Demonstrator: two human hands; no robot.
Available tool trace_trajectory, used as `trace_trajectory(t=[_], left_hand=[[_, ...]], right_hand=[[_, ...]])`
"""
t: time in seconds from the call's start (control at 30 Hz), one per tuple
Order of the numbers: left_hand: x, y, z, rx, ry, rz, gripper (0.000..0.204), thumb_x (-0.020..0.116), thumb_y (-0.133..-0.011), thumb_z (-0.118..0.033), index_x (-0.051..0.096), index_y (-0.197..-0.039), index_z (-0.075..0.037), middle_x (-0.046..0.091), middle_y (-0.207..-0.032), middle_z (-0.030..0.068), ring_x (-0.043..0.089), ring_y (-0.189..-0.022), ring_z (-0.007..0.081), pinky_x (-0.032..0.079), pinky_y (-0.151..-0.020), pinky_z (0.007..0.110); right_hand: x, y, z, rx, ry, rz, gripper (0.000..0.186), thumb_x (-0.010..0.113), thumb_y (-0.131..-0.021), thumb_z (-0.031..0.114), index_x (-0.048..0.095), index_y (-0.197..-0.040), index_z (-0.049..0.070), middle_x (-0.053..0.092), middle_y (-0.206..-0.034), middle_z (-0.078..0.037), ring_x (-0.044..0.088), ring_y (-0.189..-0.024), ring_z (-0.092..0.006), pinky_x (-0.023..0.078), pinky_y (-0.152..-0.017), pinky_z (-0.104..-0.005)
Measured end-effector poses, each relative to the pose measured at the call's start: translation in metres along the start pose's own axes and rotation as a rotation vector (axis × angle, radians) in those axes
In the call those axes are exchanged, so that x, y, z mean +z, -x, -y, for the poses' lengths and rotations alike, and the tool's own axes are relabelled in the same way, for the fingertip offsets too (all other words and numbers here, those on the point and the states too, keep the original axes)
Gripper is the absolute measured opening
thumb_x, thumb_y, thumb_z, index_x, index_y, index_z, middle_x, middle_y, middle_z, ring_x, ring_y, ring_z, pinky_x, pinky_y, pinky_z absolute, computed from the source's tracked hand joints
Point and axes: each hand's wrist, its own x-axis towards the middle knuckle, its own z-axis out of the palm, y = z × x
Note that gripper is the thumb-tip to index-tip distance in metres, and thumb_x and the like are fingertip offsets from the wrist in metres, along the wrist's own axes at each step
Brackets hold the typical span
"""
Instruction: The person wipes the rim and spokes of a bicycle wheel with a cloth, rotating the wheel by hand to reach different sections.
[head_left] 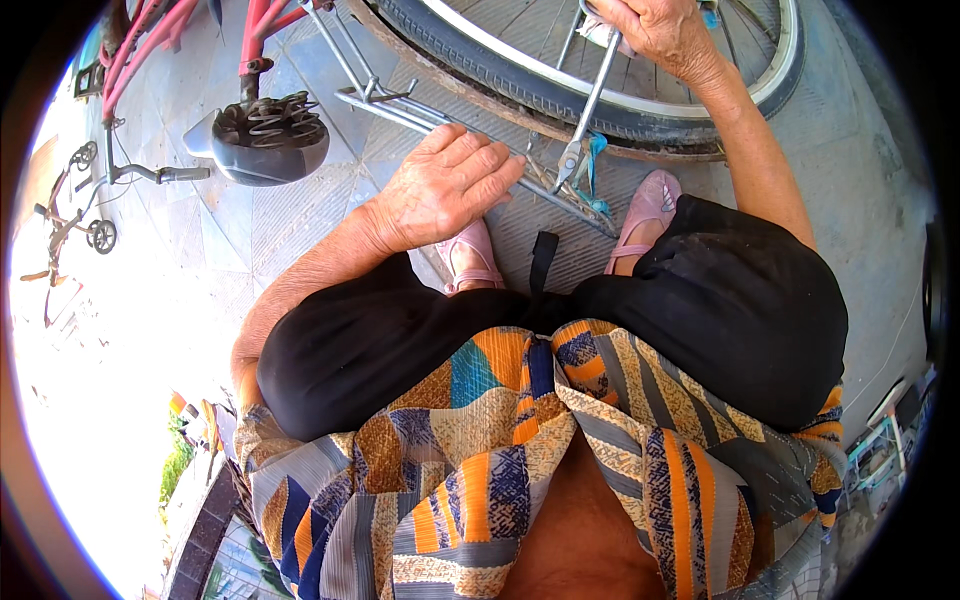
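A bicycle wheel [640, 112] with a dark tyre and pale rim fills the upper right, beside a rusty mudguard [540, 122]. Along it runs a silver metal rear rack [400, 112], joined by a metal stay [597, 95]. My left hand [450, 185] is closed at the rack's bar, its fingers curled; the fingertips are partly hidden. At the wheel's spokes, my right hand [665, 35] is closed on a whitish cloth [603, 32] next to the stay. A blue strip of cloth [594, 165] is tied around the rack's near end.
An upturned black saddle [270, 145] with its springs exposed sits left of the wheel, on a pink-red frame [255, 45]. Handlebars [160, 174] and a small-wheeled frame [75, 210] stand farther left. My two pink shoes [650, 205] rest on the tiled floor [225, 225].
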Motion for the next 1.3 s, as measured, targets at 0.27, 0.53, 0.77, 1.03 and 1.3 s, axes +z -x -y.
trace_trajectory(t=[0.27, 0.53, 0.77, 1.03, 1.3], left_hand=[[0.001, -0.002, -0.001, 0.006, -0.012, -0.043, 0.042, 0.069, -0.077, -0.010, 0.061, -0.117, 0.000, 0.064, -0.104, 0.0105, 0.062, -0.094, 0.0232, 0.048, -0.085, 0.038], [0.000, -0.001, 0.001, -0.015, -0.009, -0.019, 0.050, 0.078, -0.073, -0.014, 0.062, -0.118, 0.001, 0.064, -0.106, 0.0113, 0.063, -0.097, 0.0269, 0.049, -0.085, 0.042], [-0.006, -0.003, 0.001, -0.055, 0.060, 0.005, 0.047, 0.077, -0.075, -0.012, 0.062, -0.117, 0.002, 0.065, -0.103, 0.0126, 0.063, -0.091, 0.0282, 0.049, -0.081, 0.041], [-0.003, -0.004, 0.002, -0.045, 0.044, 0.007, 0.050, 0.078, -0.073, -0.009, 0.061, -0.119, 0.003, 0.065, -0.104, 0.0127, 0.063, -0.091, 0.0287, 0.048, -0.081, 0.040], [-0.003, -0.005, 0.001, -0.044, 0.018, 0.002, 0.047, 0.077, -0.072, -0.011, 0.062, -0.116, 0.000, 0.065, -0.103, 0.0107, 0.062, -0.090, 0.0258, 0.049, -0.081, 0.039]], right_hand=[[0.000, 0.000, 0.001, 0.006, -0.013, -0.006, 0.022, 0.070, -0.062, 0.020, 0.058, -0.073, 0.005, 0.050, -0.068, -0.007, 0.053, -0.067, -0.0281, 0.044, -0.066, -0.0416], [0.001, 0.001, 0.000, -0.003, -0.013, -0.030, 0.022, 0.069, -0.062, 0.021, 0.059, -0.074, 0.005, 0.050, -0.069, -0.008, 0.054, -0.069, -0.0281, 0.044, -0.068, -0.0420], [0.010, 0.003, -0.002, -0.037, 0.027, -0.084, 0.020, 0.068, -0.065, 0.020, 0.061, -0.076, 0.005, 0.050, -0.071, -0.007, 0.054, -0.071, -0.0278, 0.045, -0.069, -0.0432], [0.007, 0.010, 0.000, -0.015, 0.035, -0.081, 0.015, 0.067, -0.070, 0.016, 0.059, -0.076, 0.005, 0.048, -0.071, -0.007, 0.053, -0.071, -0.0275, 0.044, -0.069, -0.0427], [0.009, 0.011, 0.004, 0.023, 0.017, -0.089, 0.016, 0.068, -0.068, 0.018, 0.058, -0.074, 0.007, 0.048, -0.070, -0.006, 0.053, -0.070, -0.0273, 0.044, -0.070, -0.0424]])
